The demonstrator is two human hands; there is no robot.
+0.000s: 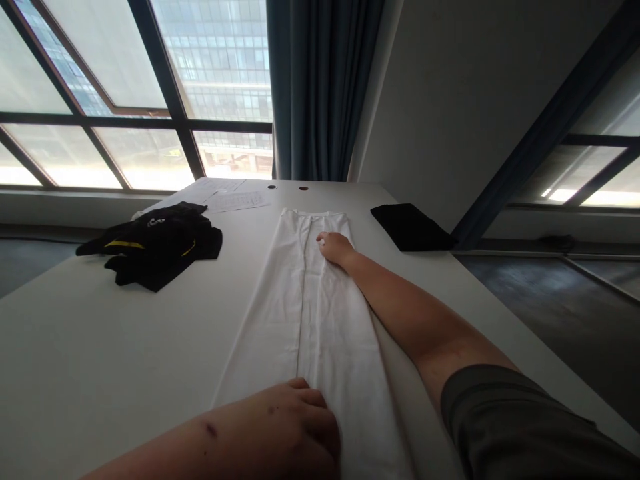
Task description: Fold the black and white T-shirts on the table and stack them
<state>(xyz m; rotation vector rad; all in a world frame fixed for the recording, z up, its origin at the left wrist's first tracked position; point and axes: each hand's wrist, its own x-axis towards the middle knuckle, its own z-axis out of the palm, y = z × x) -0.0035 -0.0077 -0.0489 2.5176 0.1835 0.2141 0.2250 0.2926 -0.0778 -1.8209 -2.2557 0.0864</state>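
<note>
A long pair of white trousers (280, 313) lies lengthwise on the table, waistband at the far end, with a dark line running down between the two halves. My right hand (336, 249) reaches over the far right part, just below the waistband, its fingers closed in a pinch on the cloth. At the near end, my left hand (305, 430) rests on the trousers close to the middle line. Its fingers are curled down around the fabric, and the fingertips are hidden from view. The lower end of the trousers runs out of the picture.
On the white table (125, 353), a crumpled black garment with yellow trim (160, 240) lies to the left. A folded black cloth (413, 228) is at the right edge. Paper sheets (235, 200) lie at the back left, near two round table holes. A blue curtain (320, 93) hangs behind.
</note>
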